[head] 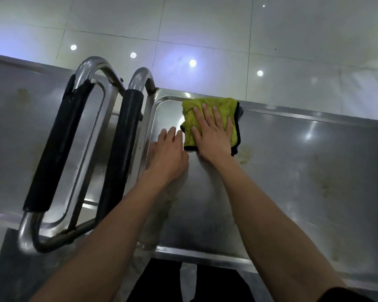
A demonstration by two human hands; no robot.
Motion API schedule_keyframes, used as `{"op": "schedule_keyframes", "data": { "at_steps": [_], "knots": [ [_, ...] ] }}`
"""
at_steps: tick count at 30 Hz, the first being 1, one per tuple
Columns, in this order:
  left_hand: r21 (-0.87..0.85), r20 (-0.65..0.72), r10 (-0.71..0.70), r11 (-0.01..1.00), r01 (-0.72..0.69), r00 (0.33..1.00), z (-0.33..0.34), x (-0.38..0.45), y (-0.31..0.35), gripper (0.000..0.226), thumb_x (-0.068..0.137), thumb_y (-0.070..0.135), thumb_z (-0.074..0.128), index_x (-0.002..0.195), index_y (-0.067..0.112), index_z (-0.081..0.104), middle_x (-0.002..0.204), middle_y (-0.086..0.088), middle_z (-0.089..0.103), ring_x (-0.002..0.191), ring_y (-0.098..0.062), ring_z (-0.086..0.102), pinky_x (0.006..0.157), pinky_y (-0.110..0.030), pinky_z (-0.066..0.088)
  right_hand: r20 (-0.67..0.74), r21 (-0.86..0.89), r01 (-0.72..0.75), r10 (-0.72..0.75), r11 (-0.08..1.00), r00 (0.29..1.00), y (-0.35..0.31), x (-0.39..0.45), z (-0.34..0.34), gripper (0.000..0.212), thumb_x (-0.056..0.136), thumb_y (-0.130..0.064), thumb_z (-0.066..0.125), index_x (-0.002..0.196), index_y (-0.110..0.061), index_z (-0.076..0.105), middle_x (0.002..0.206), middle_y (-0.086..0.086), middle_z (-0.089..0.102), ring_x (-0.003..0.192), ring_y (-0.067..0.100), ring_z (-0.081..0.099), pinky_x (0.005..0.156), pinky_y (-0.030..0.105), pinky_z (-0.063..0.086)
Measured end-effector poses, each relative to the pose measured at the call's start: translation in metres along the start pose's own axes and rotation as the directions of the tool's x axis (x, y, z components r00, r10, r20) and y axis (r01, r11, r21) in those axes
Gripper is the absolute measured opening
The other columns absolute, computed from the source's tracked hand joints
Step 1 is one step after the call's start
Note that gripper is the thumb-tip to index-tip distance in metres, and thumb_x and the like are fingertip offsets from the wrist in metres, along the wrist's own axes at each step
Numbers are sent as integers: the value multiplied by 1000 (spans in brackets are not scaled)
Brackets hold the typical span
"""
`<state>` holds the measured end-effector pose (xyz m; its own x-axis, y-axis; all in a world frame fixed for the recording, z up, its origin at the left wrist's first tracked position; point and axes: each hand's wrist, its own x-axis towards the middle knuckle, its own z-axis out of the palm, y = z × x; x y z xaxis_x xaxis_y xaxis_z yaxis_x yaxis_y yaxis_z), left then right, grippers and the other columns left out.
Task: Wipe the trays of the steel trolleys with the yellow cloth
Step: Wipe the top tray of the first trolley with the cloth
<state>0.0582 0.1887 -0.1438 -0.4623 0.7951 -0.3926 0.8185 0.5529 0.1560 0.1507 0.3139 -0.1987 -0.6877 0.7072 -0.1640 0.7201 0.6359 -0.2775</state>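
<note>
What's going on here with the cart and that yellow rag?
A person is wiping the top tray of a steel trolley. The right hand presses flat on the yellow cloth near the tray's far left corner, while the left hand rests open on the tray beside it. Yellowish stains show to the right of the cloth. A second trolley's handle stands alongside.

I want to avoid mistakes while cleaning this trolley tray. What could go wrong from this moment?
1. The right hand presses the yellow cloth flat near the tray's far corner; yellowish stains beside it, to the right, could be missed.
2. The cloth is bunched, so it may wipe a narrow strip only.
3. The left hand rests bare on the steel tray and may leave fresh marks.
</note>
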Motion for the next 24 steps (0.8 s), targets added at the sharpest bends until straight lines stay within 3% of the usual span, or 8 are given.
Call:
{"op": "schedule_keyframes", "data": {
  "at_steps": [6, 13, 18, 24],
  "knots": [
    [17, 71, -47, 999, 46, 996, -5, 6, 18, 57, 95, 52, 51, 141, 21, 38, 154, -10, 28, 144, -35, 25, 108, -57, 36, 23, 41, -108, 107, 993, 994, 60, -10, -17, 59, 102, -52, 25, 157, -43, 9, 167, -13, 3, 154, 16, -7, 118, 59, -11],
    [16, 88, -141, 990, 140, 986, -7, 17, 48, 66, 96, 57, 47, 146, 14, 36, 158, -14, 21, 147, -37, 21, 110, -58, 38, -13, 54, -233, 234, 971, 972, 155, -28, -40, 58, 102, -52, 28, 157, -44, 10, 167, -13, 3, 154, 16, -5, 119, 62, -7],
    [33, 70, -124, 992, 122, 990, -6, 22, 46, 52, 94, 48, 52, 135, 17, 45, 151, -12, 29, 139, -36, 30, 100, -59, 45, -31, 70, -296, 298, 953, 954, 194, -34, -49, 59, 102, -54, 27, 156, -46, 6, 167, -13, 2, 154, 16, -4, 118, 60, -7],
    [27, 74, -108, 994, 106, 991, -4, 24, 18, 53, 95, 39, 53, 146, 37, 39, 158, 2, 26, 143, -41, 23, 106, -75, 28, -40, 70, -342, 345, 937, 938, 211, -36, -53, 58, 103, -53, 26, 157, -45, 7, 168, -11, 2, 154, 18, -4, 117, 61, -8]
  ]
}}
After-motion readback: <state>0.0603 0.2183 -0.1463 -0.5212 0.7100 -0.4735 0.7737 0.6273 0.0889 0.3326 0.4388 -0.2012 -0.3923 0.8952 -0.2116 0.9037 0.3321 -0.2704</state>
